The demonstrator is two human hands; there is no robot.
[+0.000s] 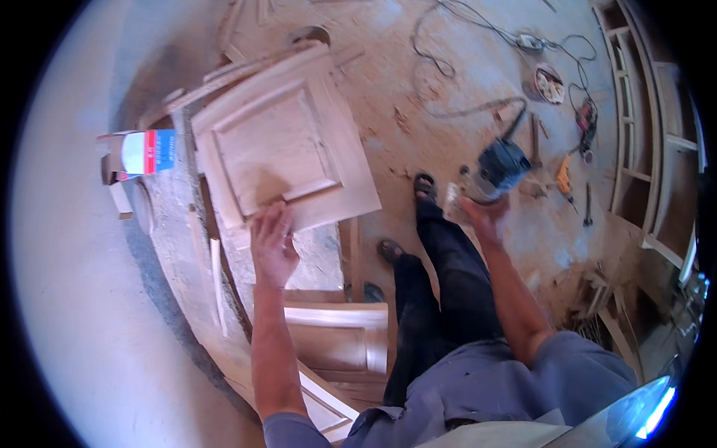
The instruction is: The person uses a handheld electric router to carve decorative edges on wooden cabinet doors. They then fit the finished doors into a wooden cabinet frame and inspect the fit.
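Grey shirt (485, 381), unclenched left hand (273, 246) on wooden panel (269, 145), right hand (488, 216) firmly around dark power tool (502, 166)

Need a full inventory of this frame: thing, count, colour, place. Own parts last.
Upper wood panel: one, pale brown, under left hand
Power tool: one, dark blue-grey, in right hand
Lower wood panels: at least two, brown, lower centre-left
Box: one, white/red/blue, left
Cabinet frame: one, brown, far right
Round container: one, colour unclear, upper right
Drill-like tool: one, orange-yellow, right floor
Reddish tool: one, red/dark, right floor
Cords: several, dark, upper floor
Wood scraps: many, brown, lower right
Sandals: two, dark, centre
Trousers: one pair, dark
Shirt: one, grey-blue, bottom
Hands: two, bare
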